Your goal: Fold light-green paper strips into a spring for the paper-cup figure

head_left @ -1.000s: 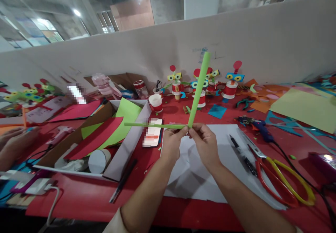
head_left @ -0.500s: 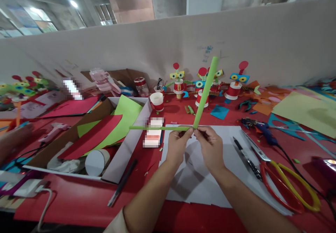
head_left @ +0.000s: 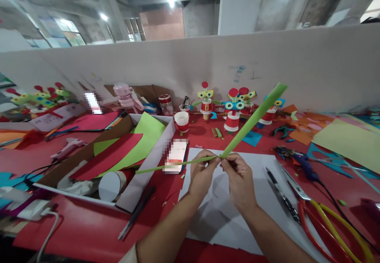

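Note:
Two long green paper strips meet at my fingertips above the white paper (head_left: 237, 215). One green paper strip (head_left: 253, 122) slants up to the right from where my right hand (head_left: 239, 176) pinches it. The other strip (head_left: 157, 169) runs left past my left hand (head_left: 204, 172), which is closed on it near the joint. Both thumbs press close together where the strips cross, and my fingers partly hide the fold there.
Left of the paper stand an open box (head_left: 145, 176) of coloured sheets and a phone (head_left: 176, 156). To the right lie a pen (head_left: 282, 193), scissors (head_left: 299, 192) and a glue gun (head_left: 299, 162). Paper-cup robots (head_left: 233, 114) and a paper cup (head_left: 181, 121) line the back.
The right-hand strip has swung from nearly upright to a slant toward the right. The left strip's far end has dipped. The view has tilted up slightly.

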Demonstrator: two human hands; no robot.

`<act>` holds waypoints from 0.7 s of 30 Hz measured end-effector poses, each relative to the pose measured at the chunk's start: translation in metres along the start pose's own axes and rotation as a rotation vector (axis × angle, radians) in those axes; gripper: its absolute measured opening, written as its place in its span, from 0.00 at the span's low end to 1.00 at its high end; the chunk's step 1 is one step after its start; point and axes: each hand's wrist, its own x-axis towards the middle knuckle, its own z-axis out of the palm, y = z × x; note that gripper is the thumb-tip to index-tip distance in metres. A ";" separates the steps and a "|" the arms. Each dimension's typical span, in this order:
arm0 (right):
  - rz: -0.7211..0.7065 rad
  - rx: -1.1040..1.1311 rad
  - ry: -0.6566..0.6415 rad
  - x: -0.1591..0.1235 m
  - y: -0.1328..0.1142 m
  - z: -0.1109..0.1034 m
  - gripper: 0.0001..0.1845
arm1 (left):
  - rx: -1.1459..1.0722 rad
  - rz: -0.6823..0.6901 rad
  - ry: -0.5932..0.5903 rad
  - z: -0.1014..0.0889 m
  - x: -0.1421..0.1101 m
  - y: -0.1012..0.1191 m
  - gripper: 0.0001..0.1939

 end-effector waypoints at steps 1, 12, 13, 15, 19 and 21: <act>0.018 0.011 -0.003 0.000 0.000 0.001 0.04 | -0.032 -0.020 0.006 0.001 0.000 0.000 0.07; 0.088 0.045 -0.062 0.002 -0.010 0.008 0.11 | -0.197 -0.087 0.017 0.002 0.006 -0.005 0.11; 0.090 0.040 -0.065 0.002 -0.011 0.008 0.10 | -0.195 -0.086 0.015 0.002 0.005 -0.005 0.12; 0.090 0.038 -0.073 0.002 -0.011 0.008 0.09 | -0.197 -0.086 0.019 0.001 0.004 -0.006 0.12; 0.122 0.094 -0.077 0.004 -0.010 0.008 0.08 | -0.225 -0.110 0.040 0.001 0.003 -0.007 0.12; 0.142 0.123 -0.077 0.006 -0.009 0.008 0.07 | -0.238 -0.141 0.061 0.001 0.003 -0.007 0.11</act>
